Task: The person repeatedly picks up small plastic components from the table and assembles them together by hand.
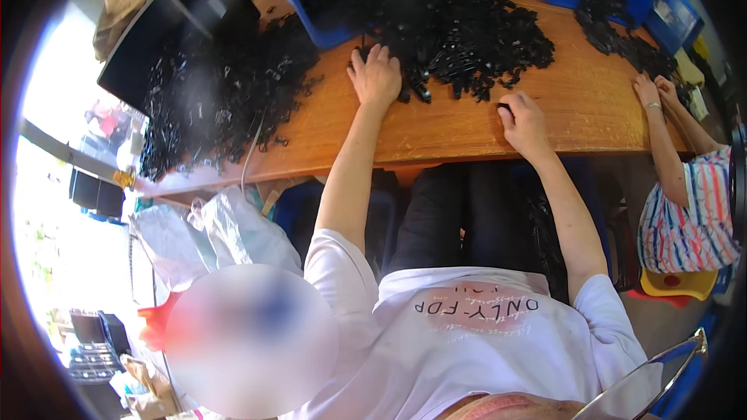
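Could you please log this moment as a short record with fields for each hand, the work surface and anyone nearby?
left hand: palm down on the edge of the central heap of small black plastic parts
right hand: curled, pinching one small black part, on the table
surface: orange-brown wooden table
other heaps: second heap of black parts on the left
container: blue plastic bin behind the heap
nearby: co-worker's hands at the right

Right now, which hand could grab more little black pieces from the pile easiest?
Probably the left hand: it rests open at the edge of the pile of black parts. The right hand sits closed, further back on the wooden table.
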`<state>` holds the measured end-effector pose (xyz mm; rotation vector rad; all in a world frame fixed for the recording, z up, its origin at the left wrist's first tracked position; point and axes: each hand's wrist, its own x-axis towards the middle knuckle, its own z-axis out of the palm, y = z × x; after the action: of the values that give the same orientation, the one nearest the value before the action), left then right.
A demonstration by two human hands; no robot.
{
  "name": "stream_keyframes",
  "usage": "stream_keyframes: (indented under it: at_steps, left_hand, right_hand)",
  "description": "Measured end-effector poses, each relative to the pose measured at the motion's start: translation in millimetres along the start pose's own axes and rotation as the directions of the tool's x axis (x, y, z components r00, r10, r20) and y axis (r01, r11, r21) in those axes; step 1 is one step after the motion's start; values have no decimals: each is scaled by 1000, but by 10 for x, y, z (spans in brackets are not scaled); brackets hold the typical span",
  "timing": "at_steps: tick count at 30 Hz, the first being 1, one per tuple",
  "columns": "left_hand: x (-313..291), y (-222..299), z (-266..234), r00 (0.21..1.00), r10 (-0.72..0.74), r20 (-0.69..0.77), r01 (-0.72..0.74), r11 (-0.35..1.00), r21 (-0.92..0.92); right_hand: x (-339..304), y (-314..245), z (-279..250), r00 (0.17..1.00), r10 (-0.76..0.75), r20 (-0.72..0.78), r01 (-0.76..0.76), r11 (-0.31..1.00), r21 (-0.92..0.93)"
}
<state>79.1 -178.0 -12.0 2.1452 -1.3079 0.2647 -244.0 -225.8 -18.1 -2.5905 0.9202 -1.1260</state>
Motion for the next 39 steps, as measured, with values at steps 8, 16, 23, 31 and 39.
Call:
stream_keyframes:
  at_steps: [8, 16, 23, 31, 39]
  left_hand:
    - [-434, -133, -369, 922, -120, -368, 15, 961, -276]
    - [-830, 275, -573, 998, 3, -69, -7, 999, -48]
    - [-1240, 331, -578, 983, 128, -133, -126, 992, 27]
    - [-1881, 724, -944, 993, 112, 42, -63, 788, -612]
    - [-2123, 787, -907, 892, 139, 431, 403, 191, -895]
  right_hand:
    - [-103, -143, 4, 991, 132, 14, -133, 984, 120]
    - [-145, -86, -45, 994, -43, -99, 57, 987, 152]
    - [-295, -242, -19, 980, -158, -121, 166, 984, 60]
    - [-573, -512, -116, 941, -218, -259, 258, 958, 128]
    - [-766, -1110, -386, 981, -134, -142, 184, 879, 440]
